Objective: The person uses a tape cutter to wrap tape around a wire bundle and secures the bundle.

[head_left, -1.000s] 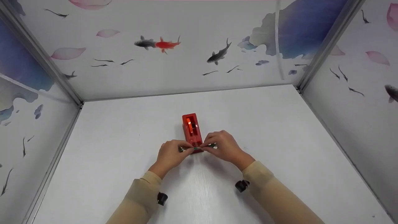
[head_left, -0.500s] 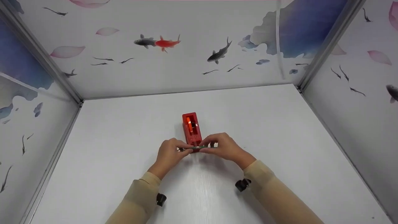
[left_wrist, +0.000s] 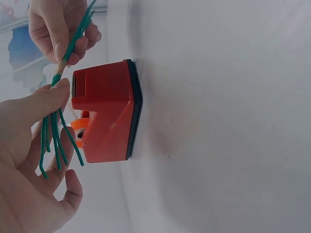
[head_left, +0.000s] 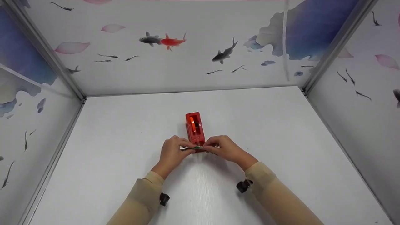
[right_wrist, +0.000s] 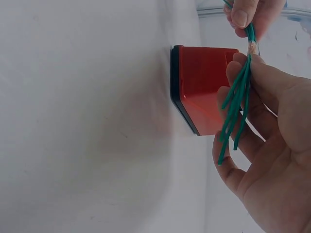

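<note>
A bundle of thin green wires (left_wrist: 77, 39) spans the space between my two hands, with clear tape around its middle. My left hand (head_left: 173, 153) pinches it between thumb and index finger on one side of the tape. My right hand (head_left: 228, 148) pinches it on the other side, its fingertips close to the left ones. Loose wire ends (right_wrist: 236, 97) fan out over each palm in the wrist views. Directly behind the hands stands a red tape dispenser (head_left: 197, 137) with an orange tape core (head_left: 192, 124) in it; the hands partly cover its front end.
The white tabletop (head_left: 131, 125) surrounds the dispenser on all sides. Printed panels with fish and petals wall it in at the back (head_left: 187, 72), left and right. Small black cameras hang at both wrists.
The right fingers have shifted on the bundle, and the green ends beside the right palm are less visible from above. Both hands stay before the dispenser. The head view has shifted slightly.
</note>
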